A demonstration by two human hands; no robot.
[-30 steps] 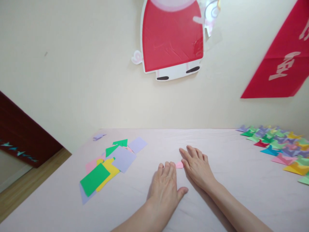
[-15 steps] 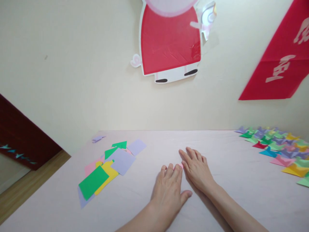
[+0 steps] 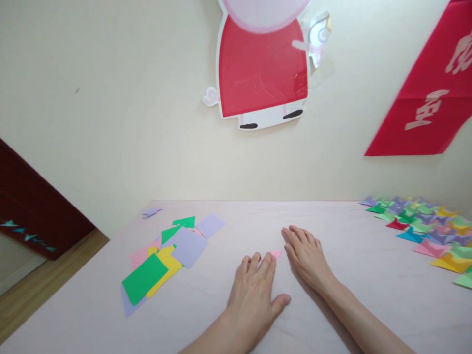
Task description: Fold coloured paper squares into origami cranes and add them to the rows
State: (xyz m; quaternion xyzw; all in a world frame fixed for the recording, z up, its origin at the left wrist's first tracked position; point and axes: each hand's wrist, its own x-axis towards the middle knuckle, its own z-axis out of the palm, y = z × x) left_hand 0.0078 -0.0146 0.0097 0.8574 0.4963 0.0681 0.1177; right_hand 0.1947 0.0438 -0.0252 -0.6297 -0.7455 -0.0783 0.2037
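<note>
Near the middle of the table lies a small pink folded paper, mostly covered by my left hand. My left hand rests palm down with its fingertips pressing on the paper and its thumb stretched out to the right. To the right, my right hand lies flat on the cloth, fingers extended, apart from the paper and holding nothing. Only a pointed pink tip shows past my left fingertips; the rest of its shape is hidden.
Loose sheets of paper in purple, green, yellow and pink overlap on the left. Several rows of folded paper figures stand at the right. The pale tablecloth meets a wall bearing a red cartoon cutout and a red banner.
My right hand has shifted right, away from the pink paper. My left hand has moved slightly left, so more of the pink tip shows. The camera view has shifted slightly.
</note>
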